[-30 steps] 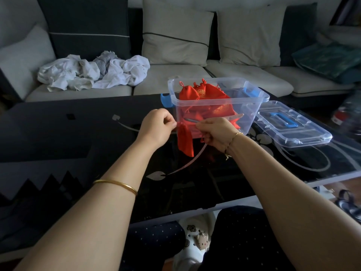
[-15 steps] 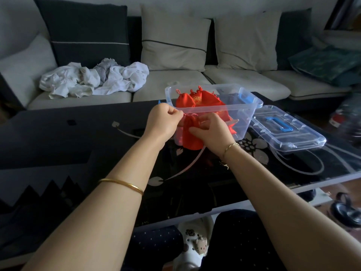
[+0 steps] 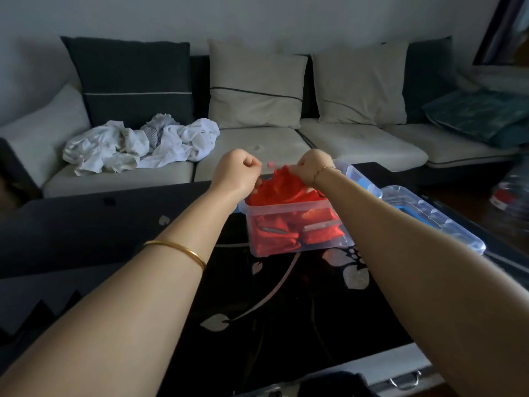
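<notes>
A red fabric pouch [image 3: 282, 181] (crumpled, top edge stretched sideways) hangs just above the clear plastic box [image 3: 286, 207] of more pouches [image 3: 274, 234].

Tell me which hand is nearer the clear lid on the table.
Right. The right hand holds the red pouch over the box, toward the lid; the left hand grips it farther left.

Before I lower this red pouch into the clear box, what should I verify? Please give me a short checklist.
1. Grip: left hand and right hand both hold the red pouch at its top: ok.
2. Position: the pouch hangs over the clear plastic box: ok.
3. Box open: its lid lies on the table to the right: ok.
4. Free room: other red pouches fill the near side; the far side is hidden: cannot tell.
5. Pouch mouth drawn shut: hidden by the hands: cannot tell.
</notes>
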Demonstrator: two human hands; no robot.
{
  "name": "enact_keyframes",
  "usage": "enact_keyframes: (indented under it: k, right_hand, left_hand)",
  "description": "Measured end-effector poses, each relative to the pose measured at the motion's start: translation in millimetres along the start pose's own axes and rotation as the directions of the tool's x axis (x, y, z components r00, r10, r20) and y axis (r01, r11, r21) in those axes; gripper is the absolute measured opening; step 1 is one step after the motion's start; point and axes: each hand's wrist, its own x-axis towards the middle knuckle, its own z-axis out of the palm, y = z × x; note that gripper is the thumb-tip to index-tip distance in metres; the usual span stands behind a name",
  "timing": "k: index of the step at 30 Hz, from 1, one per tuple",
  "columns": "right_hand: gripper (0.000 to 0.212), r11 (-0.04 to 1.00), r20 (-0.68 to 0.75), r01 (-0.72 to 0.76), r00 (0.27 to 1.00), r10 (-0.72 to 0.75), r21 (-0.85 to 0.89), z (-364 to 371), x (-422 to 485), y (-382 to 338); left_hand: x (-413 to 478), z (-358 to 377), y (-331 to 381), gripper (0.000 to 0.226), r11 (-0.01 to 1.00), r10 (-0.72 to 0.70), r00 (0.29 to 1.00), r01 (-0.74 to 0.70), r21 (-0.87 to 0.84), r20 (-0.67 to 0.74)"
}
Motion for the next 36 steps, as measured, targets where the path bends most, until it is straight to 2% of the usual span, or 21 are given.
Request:
enact_keyframes:
  k: [2, 4, 5, 8, 10, 11, 13, 15, 17, 21, 24, 28, 30, 33, 35, 36]
  right_hand:
    - [0.032, 0.997, 0.011, 0.025, 1.0, -0.024, -0.077, -3, 3, 5]
    - [0.023, 0.998, -0.141, 0.046, 0.989, -0.05, -0.031, -17, -2, 21]
    - [0.023, 0.998, -0.25, 0.042, 0.968, -0.026, 0.056, -24, -6, 33]
    - [0.035, 0.946, -0.521, -0.086, 0.817, 0.247, 0.312, -35, -33, 87]
    - [0.034, 0.904, -0.499, -0.242, 0.768, 0.4, 0.352, -21, -48, 125]
    - [0.031, 0.886, -0.433, -0.347, 0.778, 0.455, 0.307, -8, -54, 141]
    - [0.033, 0.859, -0.244, -0.503, 0.825, 0.509, 0.093, 22, -63, 163]
    - [0.04, 0.838, -0.106, -0.528, 0.849, 0.517, -0.138, 40, -70, 175]
    - [0.041, 0.83, -0.085, -0.494, 0.867, 0.49, -0.257, 46, -69, 183]
    - [0.04, 0.84, -0.116, -0.442, 0.896, 0.428, -0.315, 49, -64, 192]
    - [0.039, 0.811, -0.162, -0.451, 0.892, 0.422, -0.372, 48, -67, 201]
    - [0.033, 0.81, -0.118, -0.41, 0.909, 0.399, -0.419, 47, -68, 208]
    - [0.031, 0.817, -0.172, -0.448, 0.894, 0.414, -0.364, 41, -67, 204]
    - [0.03, 0.848, -0.345, -0.501, 0.838, 0.424, -0.175, 16, -58, 190]
    - [0.024, 0.897, -0.431, -0.437, 0.824, 0.367, -0.07, -4, -48, 176]
    - [0.021, 0.929, -0.449, -0.366, 0.84, 0.304, -0.056, -14, -42, 168]
  left_hand:
    - [6, 8, -5, 0.025, 1.0, -0.005, 1.0, 0.004, 0.024, 0.014]
    - [10, 18, -7, 0.024, 0.999, -0.005, 1.0, 0.004, 0.044, 0.022]
    - [12, 21, -8, 0.024, 0.998, -0.006, 1.0, 0.006, 0.056, 0.015]
    - [12, 37, -5, 0.03, 0.998, 0.006, 1.0, -0.006, 0.065, -0.001]
    - [10, 47, -2, 0.032, 0.997, 0.023, 1.0, -0.022, 0.07, -0.007]
    - [8, 52, -1, 0.032, 0.997, 0.027, 1.0, -0.026, 0.073, -0.012]
    - [7, 59, 1, 0.03, 0.997, 0.023, 0.999, -0.021, 0.076, -0.024]
    - [6, 65, 2, 0.028, 0.996, 0.014, 1.0, -0.012, 0.088, -0.017]
    - [5, 69, 3, 0.028, 0.995, 0.009, 1.0, -0.009, 0.102, -0.003]
    - [6, 68, 3, 0.029, 0.994, 0.0, 1.0, 0.001, 0.109, -0.008]
    - [8, 66, 2, 0.032, 0.995, -0.004, 1.0, 0.006, 0.1, -0.021]
    - [7, 67, -3, 0.032, 0.995, -0.014, 0.999, 0.018, 0.099, -0.035]
    - [7, 66, -7, 0.032, 0.996, -0.017, 0.998, 0.023, 0.083, -0.065]
    - [8, 61, -11, 0.023, 0.997, -0.019, 0.983, 0.034, 0.076, -0.185]
    - [10, 54, -12, 0.025, 0.996, -0.02, 0.959, 0.045, 0.081, -0.284]
    - [12, 49, -12, 0.028, 0.996, -0.019, 0.943, 0.045, 0.072, -0.331]
